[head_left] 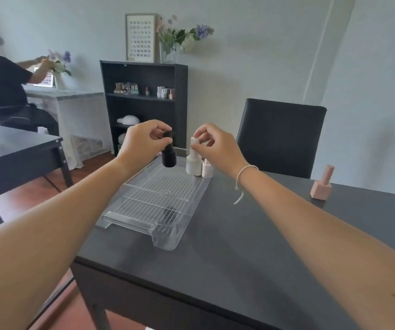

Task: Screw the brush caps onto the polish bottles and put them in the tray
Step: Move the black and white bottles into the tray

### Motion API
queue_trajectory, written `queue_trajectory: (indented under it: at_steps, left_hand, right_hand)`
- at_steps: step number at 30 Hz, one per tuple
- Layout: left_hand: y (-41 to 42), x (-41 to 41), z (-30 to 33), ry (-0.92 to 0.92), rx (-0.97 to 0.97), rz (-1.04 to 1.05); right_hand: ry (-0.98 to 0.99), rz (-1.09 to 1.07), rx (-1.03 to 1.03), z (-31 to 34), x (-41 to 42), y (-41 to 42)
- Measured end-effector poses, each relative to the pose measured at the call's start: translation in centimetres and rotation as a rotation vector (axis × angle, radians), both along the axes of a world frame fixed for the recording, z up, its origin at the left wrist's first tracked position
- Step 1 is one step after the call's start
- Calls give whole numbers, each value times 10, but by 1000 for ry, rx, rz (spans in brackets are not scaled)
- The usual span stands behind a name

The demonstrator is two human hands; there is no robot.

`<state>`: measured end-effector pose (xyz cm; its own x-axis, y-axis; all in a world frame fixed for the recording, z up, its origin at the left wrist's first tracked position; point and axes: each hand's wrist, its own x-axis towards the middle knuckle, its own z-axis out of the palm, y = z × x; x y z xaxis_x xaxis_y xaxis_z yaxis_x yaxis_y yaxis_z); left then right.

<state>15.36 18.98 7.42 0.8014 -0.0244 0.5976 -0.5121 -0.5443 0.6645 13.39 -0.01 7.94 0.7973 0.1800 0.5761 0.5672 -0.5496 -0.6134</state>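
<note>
My left hand (144,141) grips a black polish bottle (168,153) above the clear tray (168,236); my right hand (213,144) pinches a white bottle's cap (194,145).

A dark table (251,234) carries a clear ribbed tray (158,201) and, well apart, a pink polish bottle (322,184).

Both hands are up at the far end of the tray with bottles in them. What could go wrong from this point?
1. The left hand holds the black bottle by its cap above the tray; a loose cap could let it drop.
2. The right hand pinches the white bottle right beside a pale pink bottle, which could get knocked over.
3. The pink bottle on the table may be overlooked.
</note>
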Motion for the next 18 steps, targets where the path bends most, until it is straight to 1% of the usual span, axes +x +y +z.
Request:
queue_trajectory:
  at_steps: [3, 6, 12, 18]
  left_hand:
    - [10, 11, -7, 46, -12, 12]
    - [13, 25, -13, 84, -9, 22]
    - [10, 50, -20, 138, 26, 34]
    - [7, 69, -24, 164, 49, 55]
  right_hand:
    - [26, 27, -41, -6, 15, 11]
    - [35, 31, -141, -11, 31, 18]
    - [7, -37, -356, -11, 61, 23]
    - [-64, -122, -518, -12, 86, 26]
